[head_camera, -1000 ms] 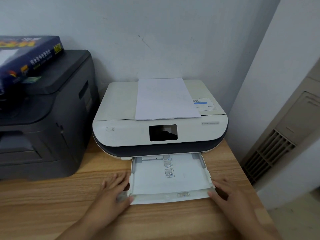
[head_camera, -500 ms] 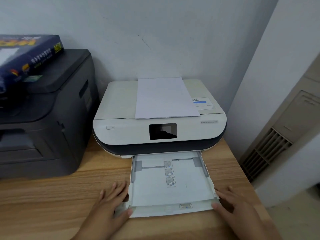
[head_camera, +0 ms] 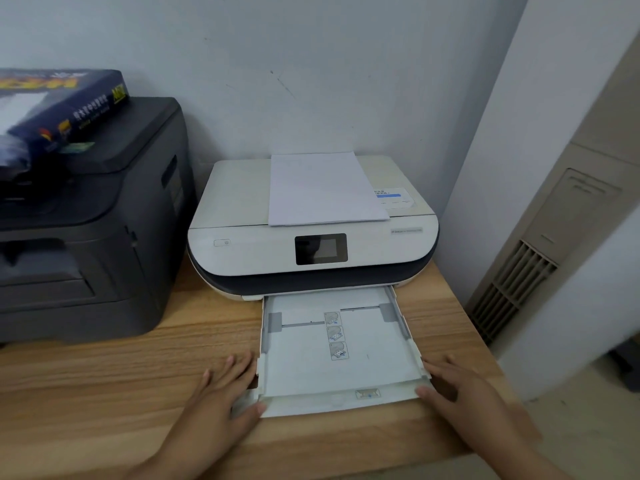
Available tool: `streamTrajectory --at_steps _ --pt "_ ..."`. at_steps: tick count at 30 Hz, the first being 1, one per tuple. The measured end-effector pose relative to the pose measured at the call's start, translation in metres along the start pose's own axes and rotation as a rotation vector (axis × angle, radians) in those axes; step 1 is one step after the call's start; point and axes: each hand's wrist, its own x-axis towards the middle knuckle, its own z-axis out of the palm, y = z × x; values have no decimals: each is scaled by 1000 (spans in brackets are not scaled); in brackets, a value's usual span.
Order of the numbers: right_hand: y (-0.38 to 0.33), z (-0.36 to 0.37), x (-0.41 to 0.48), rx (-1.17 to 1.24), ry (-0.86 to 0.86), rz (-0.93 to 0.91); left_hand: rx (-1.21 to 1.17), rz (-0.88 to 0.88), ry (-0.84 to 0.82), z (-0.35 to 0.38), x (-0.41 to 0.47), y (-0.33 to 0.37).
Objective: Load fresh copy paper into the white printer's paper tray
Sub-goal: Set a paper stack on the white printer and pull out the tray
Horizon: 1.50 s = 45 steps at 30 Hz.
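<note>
Left hand (head_camera: pixel 221 400) and right hand (head_camera: pixel 464 400) lie flat on the desk (head_camera: pixel 104 375), one at each front corner of the paper tray (head_camera: pixel 374 341). Both hands have relaxed, straight fingers. On each hand the fingers run along the tray's side wall and the thumb touches the front lip; neither hand curls round anything.

The desk is wood-grain and carries two machines side by side. The dark printer (head_camera: pixel 86 220) stands at the left. The white printer (head_camera: pixel 242 251) stands against the wall, right of centre. The paper tray projects from the white printer's front slot toward the person, resting on the desk between the two hands. Its floor shows three pictogram labels.

A dark blue ream package (head_camera: pixel 59 105) lies on top of the dark printer. A stack of white sheets (head_camera: pixel 325 188) lies flat on the white printer's lid, well apart from both hands. A small dark screen (head_camera: pixel 321 249) sits on the front panel.
</note>
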Motion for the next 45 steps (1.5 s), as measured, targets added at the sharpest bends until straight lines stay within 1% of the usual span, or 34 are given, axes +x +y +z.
streamTrajectory --at_steps 6,11,17,23,33,45 --pt "3 0 -7 16 22 -3 -33 5 -4 0 -10 6" --pt "7 2 -22 48 32 -8 -10 5 -9 6 -22 3" --pt "4 -5 -37 14 27 -44 -8 -9 -11 10 -35 8" --pt "1 -7 -38 26 12 -28 -26 -22 -8 10 -37 11" --pt "2 -7 -38 35 12 -21 -2 -21 -29 10 -37 8" --pt "2 -8 -38 34 -12 -31 34 -29 -17 11 -36 6"
